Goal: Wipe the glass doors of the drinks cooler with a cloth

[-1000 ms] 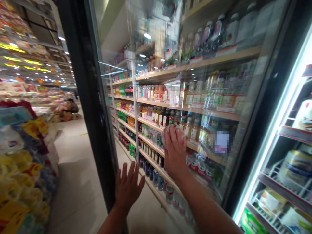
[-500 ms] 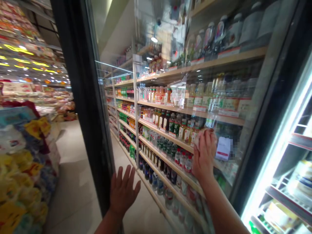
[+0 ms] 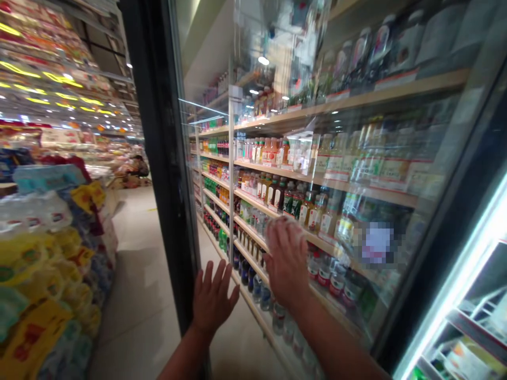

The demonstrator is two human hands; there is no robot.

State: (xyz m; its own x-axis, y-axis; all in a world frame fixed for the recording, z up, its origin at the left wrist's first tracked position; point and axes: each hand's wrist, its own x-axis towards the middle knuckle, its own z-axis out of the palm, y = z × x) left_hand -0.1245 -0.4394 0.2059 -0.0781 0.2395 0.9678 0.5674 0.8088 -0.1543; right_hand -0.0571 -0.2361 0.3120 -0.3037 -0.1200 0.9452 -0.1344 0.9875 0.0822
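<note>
A glass door, framed by a thick black edge [image 3: 164, 137], stands open in front of me. My left hand [image 3: 214, 295] lies flat against the glass beside that edge, fingers spread, holding nothing. Farther right, my right hand [image 3: 287, 264] presses a thin whitish cloth [image 3: 279, 224] onto the pane. Its fingers are together over the cloth, and motion blurs them; the cloth's full shape is hidden. Bottled drinks [image 3: 317, 214] on wooden shelves show behind and in the glass around both hands.
At the right, a lit cooler [image 3: 471, 343] holds goods on racks. Shrink-wrapped bottle packs [image 3: 51, 258] are stacked on the left, alongside a pale floor aisle [image 3: 137, 274]. Someone crouches or sits far down the aisle [image 3: 138, 166]. A pixelated pale patch [image 3: 377, 243] appears on the pane.
My right hand has slid left across the glass with the cloth, nearer to my left hand. The left hand stays against the door; the view has shifted slightly left.
</note>
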